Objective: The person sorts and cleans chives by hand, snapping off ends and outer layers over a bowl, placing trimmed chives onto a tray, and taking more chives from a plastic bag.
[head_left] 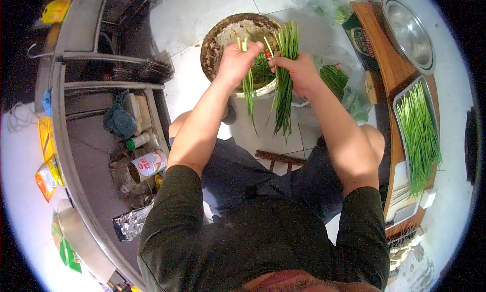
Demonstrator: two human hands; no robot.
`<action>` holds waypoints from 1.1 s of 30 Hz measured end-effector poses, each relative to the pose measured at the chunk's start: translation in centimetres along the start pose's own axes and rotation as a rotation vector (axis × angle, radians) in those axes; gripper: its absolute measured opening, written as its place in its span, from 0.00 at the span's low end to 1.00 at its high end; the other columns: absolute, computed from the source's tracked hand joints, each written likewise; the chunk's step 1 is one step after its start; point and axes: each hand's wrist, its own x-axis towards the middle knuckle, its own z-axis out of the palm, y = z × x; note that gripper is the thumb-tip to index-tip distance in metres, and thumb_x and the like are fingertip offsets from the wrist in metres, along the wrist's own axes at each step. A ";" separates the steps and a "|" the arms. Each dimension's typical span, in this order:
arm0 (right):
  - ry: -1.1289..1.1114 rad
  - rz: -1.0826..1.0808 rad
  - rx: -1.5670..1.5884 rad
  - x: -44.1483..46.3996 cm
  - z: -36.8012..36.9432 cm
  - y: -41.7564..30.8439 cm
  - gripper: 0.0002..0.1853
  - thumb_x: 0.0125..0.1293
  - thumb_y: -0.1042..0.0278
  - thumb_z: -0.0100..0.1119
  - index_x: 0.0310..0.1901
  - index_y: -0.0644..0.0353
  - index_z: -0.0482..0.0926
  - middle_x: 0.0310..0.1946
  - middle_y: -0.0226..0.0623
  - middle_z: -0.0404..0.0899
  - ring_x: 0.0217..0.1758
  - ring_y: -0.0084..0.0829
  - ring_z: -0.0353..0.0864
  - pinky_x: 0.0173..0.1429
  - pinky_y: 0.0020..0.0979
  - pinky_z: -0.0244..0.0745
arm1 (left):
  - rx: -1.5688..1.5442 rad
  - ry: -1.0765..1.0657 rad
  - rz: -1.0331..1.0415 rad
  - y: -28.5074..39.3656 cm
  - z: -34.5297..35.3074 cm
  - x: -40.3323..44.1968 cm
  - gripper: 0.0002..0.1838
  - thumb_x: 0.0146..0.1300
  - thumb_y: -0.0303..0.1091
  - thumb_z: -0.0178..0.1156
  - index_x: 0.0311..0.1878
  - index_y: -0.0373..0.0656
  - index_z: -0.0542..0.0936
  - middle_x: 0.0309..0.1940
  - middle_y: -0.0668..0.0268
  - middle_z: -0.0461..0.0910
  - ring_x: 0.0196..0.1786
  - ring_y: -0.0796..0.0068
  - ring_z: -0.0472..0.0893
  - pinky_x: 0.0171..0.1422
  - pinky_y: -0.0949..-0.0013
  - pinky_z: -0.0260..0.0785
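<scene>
My left hand (237,64) is closed around a few thin green chives (248,97), whose pale ends stick up above the fist. Beside it, my right hand (301,75) grips a thick bunch of chives (284,107) that hangs down, pale ends at the top. One pale stalk angles out from the bunch towards my left hand. Both hands are over the near part of a round, stained bucket (215,41). Green scraps (260,71) lie inside it, partly hidden behind my hands.
On the right, a wooden table (380,36) bears a metal basin (409,33) and a tray with more chives (417,135). A plastic bag with greens (334,80) lies on the floor beyond my right hand. Metal shelving (111,84) with a can (149,165) stands left.
</scene>
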 end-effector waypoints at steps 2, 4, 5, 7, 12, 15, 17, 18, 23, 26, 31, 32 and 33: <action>0.005 0.028 -0.012 -0.3 0.3 -0.5 0.10 0.51 0.73 0.68 0.36 0.62 0.80 0.28 0.33 0.81 0.31 0.27 0.78 0.38 0.28 0.72 | -0.071 -0.122 0.097 0.4 0.7 -0.7 0.06 0.61 0.31 0.63 0.36 0.38 0.83 0.27 0.68 0.81 0.28 0.82 0.75 0.33 0.75 0.67; 0.005 0.044 -0.005 -0.3 0.4 -0.4 0.10 0.51 0.73 0.68 0.36 0.62 0.80 0.28 0.33 0.81 0.31 0.26 0.79 0.38 0.28 0.72 | -0.175 -0.223 0.098 1.1 1.0 -1.3 0.05 0.61 0.28 0.62 0.37 0.37 0.83 0.29 0.67 0.83 0.31 0.82 0.76 0.37 0.76 0.68; 0.005 0.051 -0.001 -0.2 0.4 -0.3 0.11 0.51 0.72 0.68 0.36 0.62 0.80 0.28 0.33 0.81 0.31 0.26 0.79 0.38 0.28 0.72 | -0.111 -0.148 0.068 1.1 1.2 -1.3 0.05 0.62 0.27 0.62 0.37 0.35 0.83 0.31 0.66 0.83 0.34 0.82 0.77 0.41 0.76 0.69; 0.015 0.013 -0.019 0.1 0.3 0.2 0.11 0.51 0.72 0.69 0.37 0.63 0.81 0.29 0.33 0.81 0.31 0.26 0.79 0.38 0.28 0.72 | -0.099 -0.173 0.092 -0.1 1.0 -0.5 0.06 0.62 0.28 0.61 0.37 0.36 0.83 0.31 0.66 0.83 0.34 0.81 0.77 0.41 0.75 0.69; 0.008 -0.030 -0.141 0.5 -0.2 0.7 0.11 0.52 0.71 0.67 0.37 0.63 0.81 0.29 0.34 0.82 0.30 0.26 0.79 0.36 0.28 0.73 | 0.032 -0.169 0.133 -0.2 0.8 -0.6 0.06 0.64 0.30 0.60 0.37 0.38 0.82 0.28 0.70 0.81 0.31 0.83 0.75 0.37 0.76 0.67; -0.018 -0.045 -0.181 0.4 -0.3 0.6 0.10 0.54 0.70 0.66 0.37 0.64 0.81 0.29 0.33 0.82 0.29 0.25 0.79 0.35 0.28 0.73 | 0.005 -0.168 0.149 -1.1 0.9 -0.2 0.06 0.65 0.31 0.59 0.37 0.39 0.82 0.24 0.73 0.78 0.27 0.86 0.72 0.33 0.77 0.64; -0.041 -0.076 -0.160 0.0 0.0 0.2 0.10 0.54 0.69 0.65 0.36 0.64 0.81 0.28 0.33 0.82 0.28 0.24 0.79 0.34 0.27 0.72 | 0.048 -0.149 0.127 -0.8 0.6 -0.3 0.07 0.63 0.31 0.60 0.36 0.38 0.82 0.29 0.71 0.82 0.34 0.83 0.76 0.41 0.75 0.69; -0.042 -0.069 -0.154 0.1 0.0 0.2 0.10 0.54 0.69 0.65 0.36 0.64 0.81 0.28 0.33 0.82 0.28 0.24 0.78 0.35 0.27 0.72 | 0.049 -0.159 0.129 -0.7 0.5 -0.4 0.07 0.63 0.31 0.60 0.36 0.38 0.82 0.28 0.71 0.81 0.33 0.84 0.76 0.40 0.75 0.68; -0.084 -0.026 -0.149 -0.2 0.1 -0.4 0.09 0.55 0.70 0.65 0.35 0.65 0.81 0.29 0.34 0.82 0.27 0.24 0.78 0.35 0.26 0.73 | 0.049 -0.182 0.127 -0.4 0.2 -0.3 0.06 0.65 0.31 0.58 0.35 0.40 0.79 0.21 0.76 0.73 0.24 0.86 0.69 0.29 0.77 0.61; -0.092 0.015 -0.071 -0.3 0.2 -0.4 0.09 0.56 0.69 0.65 0.36 0.65 0.81 0.28 0.34 0.82 0.27 0.25 0.78 0.35 0.26 0.73 | 0.003 -0.102 0.115 -0.4 0.2 -0.1 0.06 0.66 0.32 0.57 0.35 0.41 0.78 0.20 0.76 0.71 0.22 0.86 0.67 0.26 0.78 0.58; -0.119 0.068 -0.085 -0.3 -0.1 -0.5 0.09 0.58 0.70 0.65 0.37 0.65 0.79 0.29 0.36 0.81 0.29 0.25 0.78 0.35 0.26 0.73 | -0.214 0.141 0.135 0.0 -1.1 1.2 0.04 0.64 0.31 0.56 0.35 0.43 0.78 0.17 0.77 0.69 0.17 0.87 0.64 0.20 0.77 0.53; -0.121 0.085 -0.070 -0.5 -0.1 -0.7 0.09 0.59 0.70 0.65 0.37 0.65 0.79 0.29 0.36 0.81 0.30 0.26 0.78 0.36 0.26 0.73 | -0.264 0.218 0.132 0.1 -1.2 1.4 0.05 0.64 0.32 0.56 0.32 0.44 0.76 0.18 0.77 0.69 0.17 0.86 0.64 0.19 0.76 0.53; -0.107 0.083 -0.055 -0.5 0.0 -0.6 0.09 0.59 0.70 0.65 0.37 0.65 0.79 0.29 0.36 0.81 0.30 0.26 0.78 0.36 0.26 0.73 | -0.253 0.236 0.101 0.0 -1.8 1.8 0.06 0.65 0.33 0.57 0.32 0.44 0.76 0.18 0.77 0.69 0.17 0.86 0.64 0.19 0.76 0.53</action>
